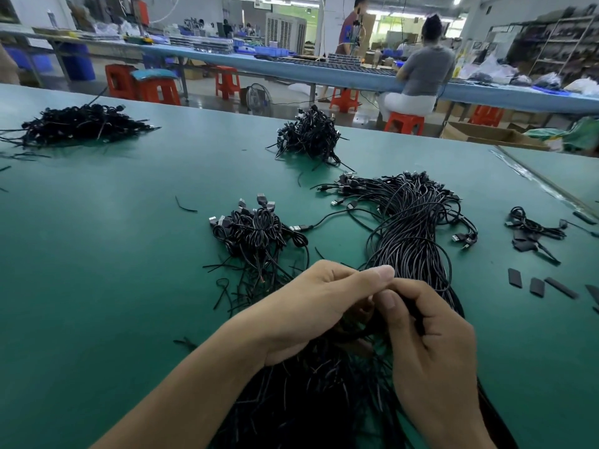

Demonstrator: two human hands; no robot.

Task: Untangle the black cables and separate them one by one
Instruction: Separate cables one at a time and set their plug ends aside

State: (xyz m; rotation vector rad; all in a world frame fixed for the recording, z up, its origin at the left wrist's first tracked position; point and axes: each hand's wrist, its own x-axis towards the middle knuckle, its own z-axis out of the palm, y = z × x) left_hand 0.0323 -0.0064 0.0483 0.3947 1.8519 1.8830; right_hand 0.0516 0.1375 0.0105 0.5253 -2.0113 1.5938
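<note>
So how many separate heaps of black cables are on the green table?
5 black cable heaps: far-left heap, far-centre heap, middle heap, big near bundle, small right heap.

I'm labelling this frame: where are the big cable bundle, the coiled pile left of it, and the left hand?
big cable bundle (411,241), head view, its dense middle strands
coiled pile (256,231), head view, its middle coils
left hand (314,306), head view, its back

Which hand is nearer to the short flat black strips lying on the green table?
Right. The right hand is left of the short flat black strips; the left hand is farther left, beyond the right one.
</note>
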